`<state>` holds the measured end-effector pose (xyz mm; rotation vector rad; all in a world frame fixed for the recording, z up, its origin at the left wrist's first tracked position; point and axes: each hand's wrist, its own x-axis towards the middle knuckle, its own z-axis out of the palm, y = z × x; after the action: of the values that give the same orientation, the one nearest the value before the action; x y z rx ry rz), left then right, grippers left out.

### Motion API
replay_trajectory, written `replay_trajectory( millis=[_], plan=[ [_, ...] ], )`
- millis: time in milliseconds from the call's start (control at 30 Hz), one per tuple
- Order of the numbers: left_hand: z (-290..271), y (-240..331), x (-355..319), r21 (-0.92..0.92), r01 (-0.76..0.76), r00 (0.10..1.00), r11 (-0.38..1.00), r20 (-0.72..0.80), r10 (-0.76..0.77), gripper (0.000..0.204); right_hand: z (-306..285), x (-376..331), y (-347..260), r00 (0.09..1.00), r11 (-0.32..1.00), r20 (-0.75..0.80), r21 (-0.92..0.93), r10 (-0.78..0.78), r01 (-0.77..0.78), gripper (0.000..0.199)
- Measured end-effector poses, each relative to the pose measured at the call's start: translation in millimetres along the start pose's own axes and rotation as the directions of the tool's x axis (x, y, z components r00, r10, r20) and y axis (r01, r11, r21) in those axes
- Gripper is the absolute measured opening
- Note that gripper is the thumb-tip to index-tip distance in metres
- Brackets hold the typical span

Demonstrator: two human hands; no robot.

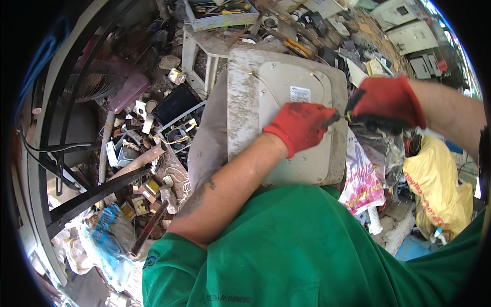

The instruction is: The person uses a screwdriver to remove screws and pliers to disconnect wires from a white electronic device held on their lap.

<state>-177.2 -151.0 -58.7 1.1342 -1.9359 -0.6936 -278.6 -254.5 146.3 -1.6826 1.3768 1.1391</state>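
A flat off-white panel (243,110), stained with dirt, lies across my lap. It has a raised rounded middle, a small white label (300,94), several screws and thin cables (263,84) on its face. Over its right half is my left hand (302,125), in a red and black glove, its fingers pinched at the panel's right edge. My right hand (386,105), gloved alike, is closed just beyond that edge, close to the left fingertips. Something small and yellowish shows between the two hands. What each hand grips is mostly hidden by the gloves.
A worn bench (207,43) beyond the panel carries a blue tray (225,20) of tools. Yellow-handled pliers (298,47) lie to its right. Scrap parts and a hammer (169,199) are at left, beside a black metal frame (97,199). A yellow bag (440,179) lies at right.
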Motion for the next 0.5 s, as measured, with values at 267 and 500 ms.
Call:
replay_trajectory(
  millis=[267, 500],
  plan=[
    [-3, -5, 0, -0.060, -0.006, 1.000, 0.998, 0.008, 0.006, 0.034, 20, -8, 5, 0.953, 0.962, -0.260, -0.259, -0.154, 0.084, 0.030],
    [1, -5, -2, -0.071, -0.015, 1.000, 0.997, -0.006, 0.015, 0.033, 30, -7, 3, 0.825, 0.809, -0.338, -0.546, -0.453, 0.220, 0.026]
  ],
)
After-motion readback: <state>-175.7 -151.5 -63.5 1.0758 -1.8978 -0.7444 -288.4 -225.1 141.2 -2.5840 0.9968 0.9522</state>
